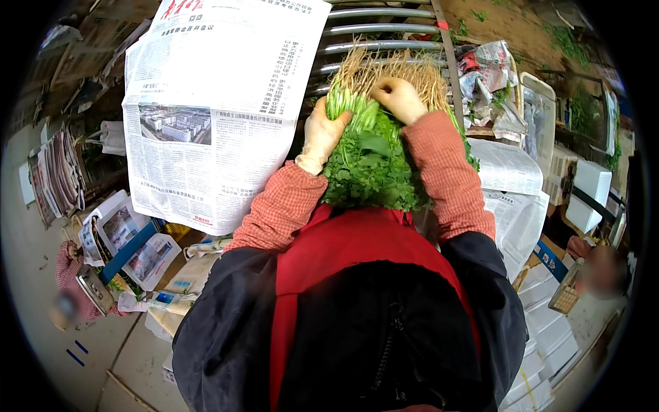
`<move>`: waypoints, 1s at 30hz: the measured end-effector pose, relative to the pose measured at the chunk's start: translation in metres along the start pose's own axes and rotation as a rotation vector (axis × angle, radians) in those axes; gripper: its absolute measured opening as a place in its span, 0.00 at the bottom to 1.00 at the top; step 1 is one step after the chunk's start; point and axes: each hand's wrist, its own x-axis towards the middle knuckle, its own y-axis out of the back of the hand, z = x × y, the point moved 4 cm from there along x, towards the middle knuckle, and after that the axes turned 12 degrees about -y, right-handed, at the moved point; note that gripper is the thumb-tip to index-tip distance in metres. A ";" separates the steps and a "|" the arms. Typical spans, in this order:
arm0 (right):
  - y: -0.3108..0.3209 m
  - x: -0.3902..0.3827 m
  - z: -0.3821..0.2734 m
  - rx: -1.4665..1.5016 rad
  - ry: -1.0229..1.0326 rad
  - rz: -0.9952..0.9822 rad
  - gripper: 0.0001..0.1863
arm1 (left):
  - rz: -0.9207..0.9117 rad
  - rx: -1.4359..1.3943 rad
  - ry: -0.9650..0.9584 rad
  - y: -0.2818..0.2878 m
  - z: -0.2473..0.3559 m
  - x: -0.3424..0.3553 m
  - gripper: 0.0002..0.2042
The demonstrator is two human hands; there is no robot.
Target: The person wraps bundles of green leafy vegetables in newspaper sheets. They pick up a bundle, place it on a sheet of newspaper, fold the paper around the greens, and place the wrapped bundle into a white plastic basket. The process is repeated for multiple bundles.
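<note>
A thick bunch of coriander (374, 161) lies in front of me on a metal rack, leaves toward my body. Its pale, stringy roots (405, 69) point away across the bars. In a light glove, my left hand (324, 134) is closed around the stems at the bunch's left edge, thumb on top. My right hand (400, 99), gloved too, bends in from the right with its fingers curled and pinched at the stems just below the roots. Its fingertips are partly hidden.
Newspaper sheets (220, 165) overlap the left side of the metal rack (384, 29). More newspaper (508, 168) and crumpled paper (491, 75) lie to the right, near a white foam box (589, 196). Stacked papers (58, 168) are at far left. Other people are at both lower sides.
</note>
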 end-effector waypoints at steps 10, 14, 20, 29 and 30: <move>0.006 -0.015 0.014 0.461 0.098 -0.020 0.13 | 0.037 0.025 -0.030 0.002 -0.002 -0.001 0.23; 0.005 -0.018 -0.005 -0.333 0.275 0.482 0.15 | -0.003 0.073 0.005 0.000 0.004 -0.002 0.27; -0.001 -0.031 -0.056 -0.545 0.096 0.212 0.17 | 0.007 0.175 -0.034 -0.001 0.005 -0.003 0.27; -0.012 -0.005 -0.016 0.114 -0.015 -0.124 0.15 | -0.003 0.152 -0.034 -0.001 -0.007 0.003 0.26; -0.010 -0.009 -0.014 0.131 0.003 -0.151 0.14 | -0.041 0.139 -0.071 -0.002 -0.008 0.005 0.26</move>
